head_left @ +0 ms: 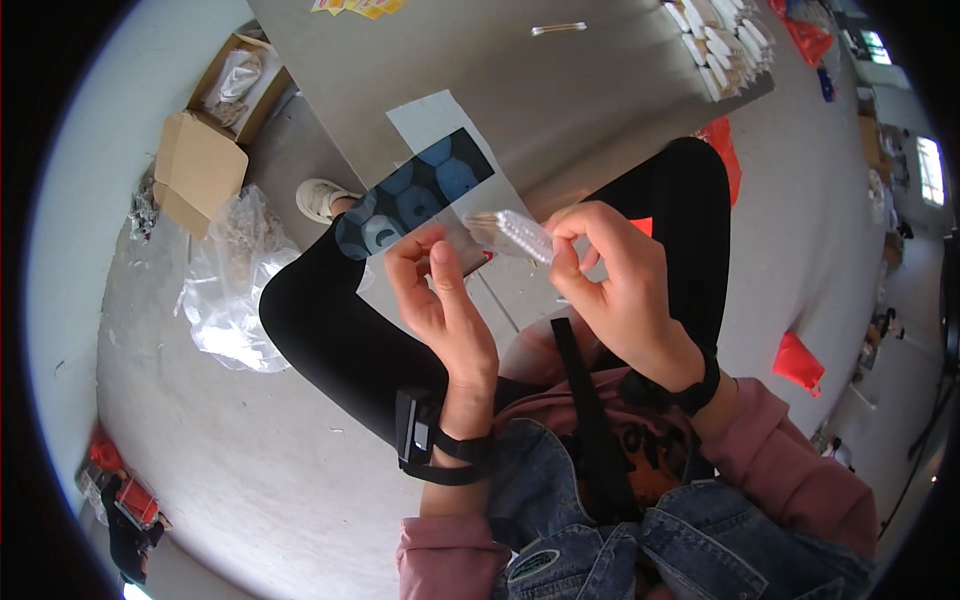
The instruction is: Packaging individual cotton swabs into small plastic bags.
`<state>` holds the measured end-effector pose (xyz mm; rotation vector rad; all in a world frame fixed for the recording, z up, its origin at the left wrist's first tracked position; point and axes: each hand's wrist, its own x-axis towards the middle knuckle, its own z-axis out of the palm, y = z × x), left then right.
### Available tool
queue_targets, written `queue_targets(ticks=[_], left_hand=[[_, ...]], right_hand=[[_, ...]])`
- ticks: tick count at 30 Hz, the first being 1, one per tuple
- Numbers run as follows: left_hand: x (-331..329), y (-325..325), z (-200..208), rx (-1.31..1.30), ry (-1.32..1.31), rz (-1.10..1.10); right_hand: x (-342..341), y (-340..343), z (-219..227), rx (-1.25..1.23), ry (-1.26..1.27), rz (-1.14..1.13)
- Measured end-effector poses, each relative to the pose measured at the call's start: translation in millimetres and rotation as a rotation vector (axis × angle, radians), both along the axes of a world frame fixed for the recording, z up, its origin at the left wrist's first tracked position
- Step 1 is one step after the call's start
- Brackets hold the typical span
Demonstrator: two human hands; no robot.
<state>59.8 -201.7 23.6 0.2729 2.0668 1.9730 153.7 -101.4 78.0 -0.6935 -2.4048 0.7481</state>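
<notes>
My right hand (620,280) pinches the end of a small clear bag of cotton swabs (512,234), with white tips showing along one side. Beside the bag, my left hand (440,300) is raised with its thumb and fingers apart, holding nothing. Just past the left fingertips is a dark sheet with blue round shapes (420,195), at the table's near edge. A white paper (428,118) lies partly under it. Whether the left fingers touch the sheet, I cannot tell.
On the grey table (450,50) lie a few loose swabs (558,29), a pile of white-tipped swab packs (722,45) and yellow packets (360,7). On the floor to the left are an opened cardboard box (205,165) and a clear plastic bag (235,290).
</notes>
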Motion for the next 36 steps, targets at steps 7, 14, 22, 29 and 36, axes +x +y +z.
queue_targets(ticks=[7, 14, 22, 29, 36], left_hand=[[-2.2, -4.8, -1.7, 0.486, -0.677, -0.146], [-3.9, -4.1, 4.5, 0.476, -0.779, 0.021], [-4.3, -6.4, 0.3, 0.434, -0.629, 0.052], [-4.4, -5.6, 0.9, 0.474, -0.616, 0.058], [-4.3, -5.2, 0.4, 0.507, -0.663, 0.035]], right_hand=[[-0.6, -29.3, 23.5, -0.224, 0.006, 0.085], [-4.6, -45.1, 31.9, -0.092, -0.03, 0.201], [-7.6, -42.5, 47.8, 0.042, -0.188, 0.261], [-11.4, -41.2, 50.6, 0.116, -0.246, 0.27], [-12.5, -36.9, 54.0, 0.048, -0.26, 0.253]])
